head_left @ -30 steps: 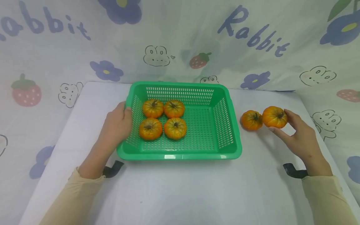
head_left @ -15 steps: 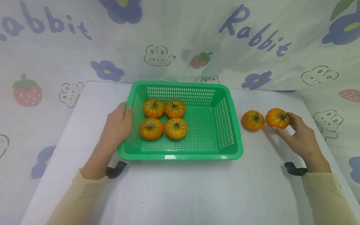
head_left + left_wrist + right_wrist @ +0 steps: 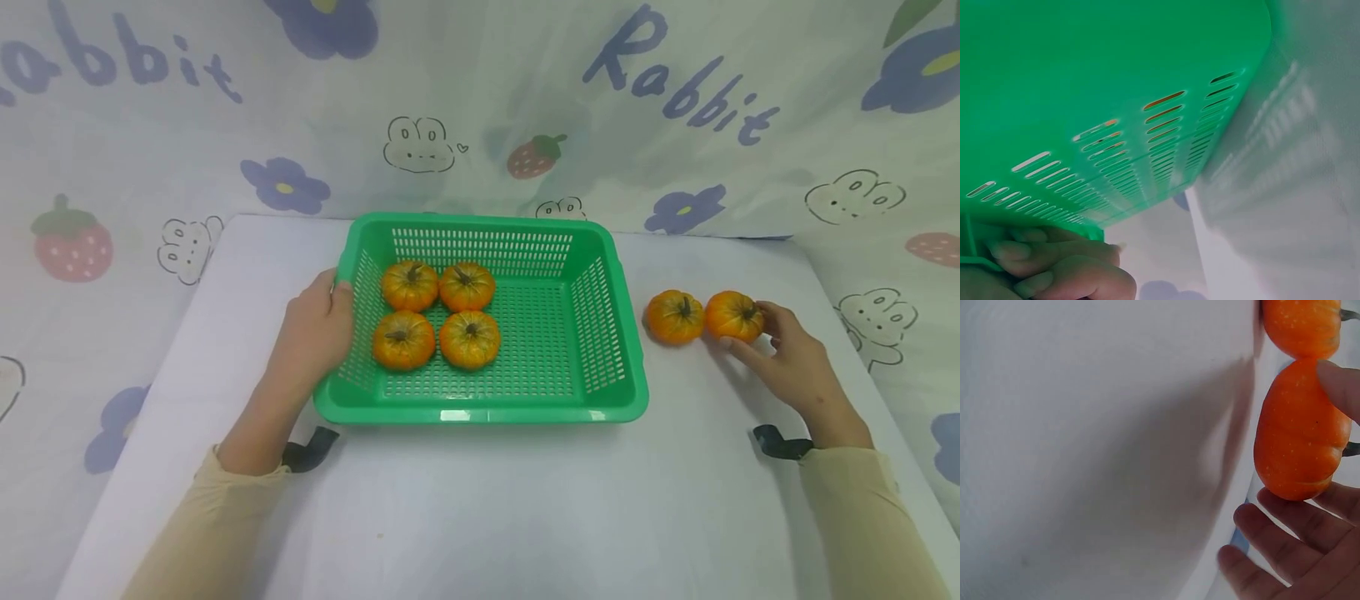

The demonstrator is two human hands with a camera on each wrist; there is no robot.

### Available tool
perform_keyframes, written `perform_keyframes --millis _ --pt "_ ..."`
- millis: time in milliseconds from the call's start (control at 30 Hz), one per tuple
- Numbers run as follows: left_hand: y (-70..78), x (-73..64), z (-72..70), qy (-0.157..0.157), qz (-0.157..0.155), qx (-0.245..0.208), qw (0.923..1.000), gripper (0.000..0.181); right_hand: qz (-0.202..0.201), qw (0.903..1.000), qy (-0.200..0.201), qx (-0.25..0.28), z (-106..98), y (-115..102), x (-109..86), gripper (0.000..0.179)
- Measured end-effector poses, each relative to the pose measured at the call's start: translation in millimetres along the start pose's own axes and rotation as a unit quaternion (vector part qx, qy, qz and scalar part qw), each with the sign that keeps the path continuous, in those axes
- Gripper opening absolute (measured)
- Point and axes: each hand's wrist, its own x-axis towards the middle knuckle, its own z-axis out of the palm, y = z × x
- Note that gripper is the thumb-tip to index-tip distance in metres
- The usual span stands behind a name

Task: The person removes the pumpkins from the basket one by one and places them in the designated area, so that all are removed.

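Note:
My left hand point(image 3: 313, 329) grips the left rim of a green plastic basket point(image 3: 480, 415); in the left wrist view its fingers point(image 3: 1085, 275) curl under the rim beside the slotted wall. Inside, toward the left half, sit several small orange pumpkins, one of them the front-left pumpkin point(image 3: 403, 342). Right of the basket, my right hand point(image 3: 797, 367) holds another pumpkin point(image 3: 733, 317) between thumb and fingers. The right wrist view has the thumb on one side of this pumpkin point(image 3: 1300, 434) and fingertips at the other. A neighbouring pumpkin point(image 3: 675, 317) rests on the table directly to its left.
A white cloth covers the table point(image 3: 525, 508). Behind it and at both sides hangs a patterned curtain point(image 3: 480, 75) with rabbits, flowers and strawberries. The basket's right wall point(image 3: 597, 329) stands close to the neighbouring pumpkin.
The right hand first brought its pumpkin right and lower, then slid it slightly left, close against the neighbouring one. My left hand and the basket have stayed in place.

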Motion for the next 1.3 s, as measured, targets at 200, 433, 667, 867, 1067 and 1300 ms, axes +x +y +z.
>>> perform_keyframes --millis 200,433,667,867,1067,1300 --pt "-0.6 0.7 0.5 0.001 0.002 -0.001 1.0 0.063 0.025 0.9996 -0.011 0.003 5 1 -0.1 0.109" --pt "-1.2 2.4 2.4 0.004 0.006 0.003 1.0 0.062 0.028 0.9993 -0.024 -0.003 7 1 -3.7 0.111" --pt "-0.4 3.3 3.2 0.003 0.01 0.0 1.0 0.062 0.019 0.9995 -0.024 -0.011 5 3 -6.1 0.117" --pt "-2.6 0.8 -0.2 0.007 0.002 0.0 1.0 0.062 0.026 0.999 -0.037 -0.003 6 -1 -0.5 0.124" --pt "-4.4 0.7 -0.2 0.008 0.008 -0.002 0.9999 0.062 0.027 0.9988 -0.039 -0.007 5 -2 1.2 0.126" --pt "-4.6 2.7 1.3 0.01 0.014 -0.001 0.9999 0.062 -0.005 0.9997 -0.014 -0.017 -4 -8 -5.6 0.124"
